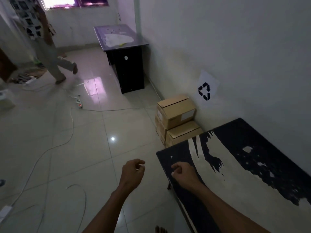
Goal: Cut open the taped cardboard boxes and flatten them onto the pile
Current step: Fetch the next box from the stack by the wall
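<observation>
Dim room, pale glossy tiled floor (84, 148), white cables trailing across it; against the right-hand wall sits a stack of brown cardboard boxes (176, 120), the top one closed with a white label on its side, another box below and beside it, all under a paper recycling sign (206, 88) stuck to the wall; near us, a black table with its top worn to pale patches (244, 174); left hand (133, 172) out over the floor, fingers curled, holding nothing; right hand (182, 172) above the table's near corner, likewise a loose empty fist; another person (48, 52) walks at far left.
</observation>
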